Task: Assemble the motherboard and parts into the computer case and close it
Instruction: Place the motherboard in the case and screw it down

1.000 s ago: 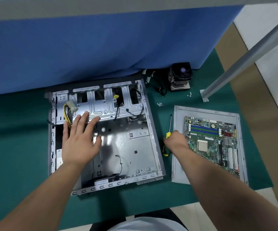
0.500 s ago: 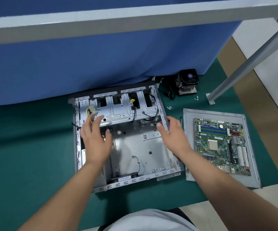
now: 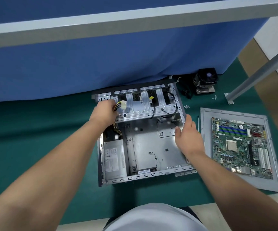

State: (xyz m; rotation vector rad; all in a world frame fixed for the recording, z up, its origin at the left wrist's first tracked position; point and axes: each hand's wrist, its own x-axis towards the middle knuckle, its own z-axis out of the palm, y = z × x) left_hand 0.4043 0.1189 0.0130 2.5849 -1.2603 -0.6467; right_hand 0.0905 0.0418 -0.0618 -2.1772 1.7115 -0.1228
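Green mat (image 3: pixel 35 147) covers the table, blue partition (image 3: pixel 101 60) along the top of the frame. Case (image 3: pixel 143 178) lies open at centre, its power supply (image 3: pixel 115 161) in the lower-left corner. Left hand (image 3: pixel 104 110) reaches into the case's upper left, fingers curled around the cable bundle beside the white connector (image 3: pixel 123 105). Right hand (image 3: pixel 187 135) rests with straight fingers against the case's right wall, gripping nothing. At right, the motherboard (image 3: pixel 239 145) sits on the side panel (image 3: pixel 206 130). Cooler (image 3: pixel 204 82) stands upper right.
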